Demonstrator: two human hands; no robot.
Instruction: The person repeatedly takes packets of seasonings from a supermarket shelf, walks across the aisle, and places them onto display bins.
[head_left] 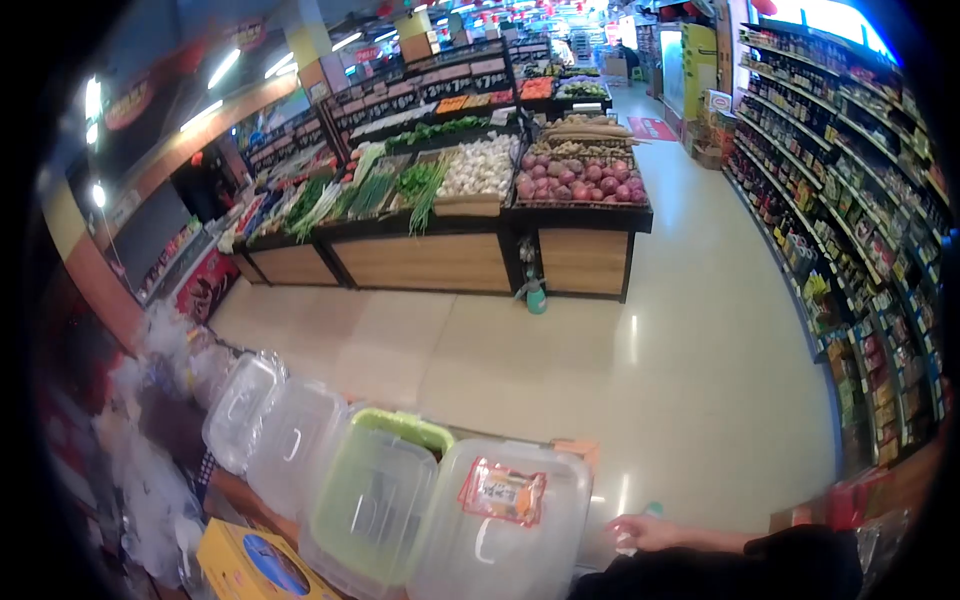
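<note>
My right hand (645, 533) is at the lower right, its fingers curled around something pale and partly see-through. A small greenish piece shows just above the fingers; the hand covers too much to tell what the thing is. A dark sleeve covers the forearm. Just left of the hand stands a clear plastic bin (520, 550) with a red-and-white packet (503, 492) lying flat on its lid. Beside that bin is a light green one (400, 428) with a clear lid. My left hand is out of the frame.
More clear containers (292, 435) and a yellow box (255, 560) are at the lower left. Ahead stands a produce counter (420, 262) with onions (585, 185) and garlic (480, 168). A green spray bottle (536, 297) is at its foot. Stocked shelves (850, 200) line the right.
</note>
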